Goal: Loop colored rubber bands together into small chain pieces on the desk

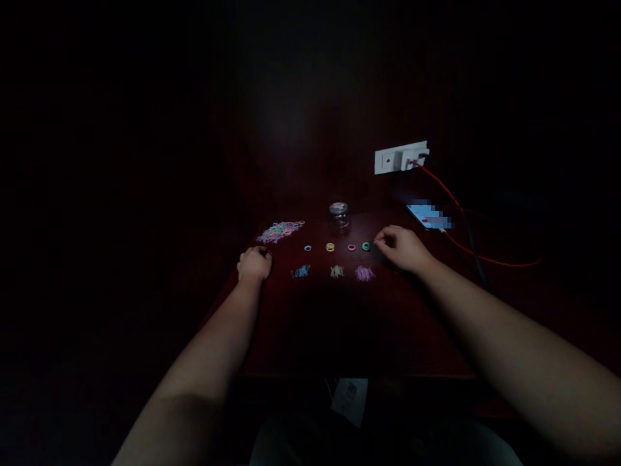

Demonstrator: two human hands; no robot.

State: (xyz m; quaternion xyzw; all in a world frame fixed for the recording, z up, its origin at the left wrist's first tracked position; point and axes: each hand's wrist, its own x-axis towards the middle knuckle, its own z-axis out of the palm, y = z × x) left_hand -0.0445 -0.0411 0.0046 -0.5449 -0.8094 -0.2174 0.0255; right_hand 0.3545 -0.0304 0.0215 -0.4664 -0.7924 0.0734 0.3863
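Note:
My left hand [255,263] rests on the table at the left, its fingers curled in and nothing visible in them. Just beyond it lies a loose pile of mixed-colour rubber bands [280,231]. On the other side, my right hand [403,248] has thumb and fingertips pinched together beside a green ring-shaped band [366,246]; whatever is between them is too small to make out. Left of that ring, a pink ring [352,248], yellow rings [330,247] and a blue ring [307,248] form a row. Nearer me lie small heaps of blue bands [301,272], yellow bands [337,272] and purple bands [365,274].
A clear lidded jar [339,214] stands behind the row. At the back right lies a phone [427,214] with a red cable [468,251] attached, leading to a charger in the wall socket [387,161]. A pale paper [351,400] shows below the table's front edge.

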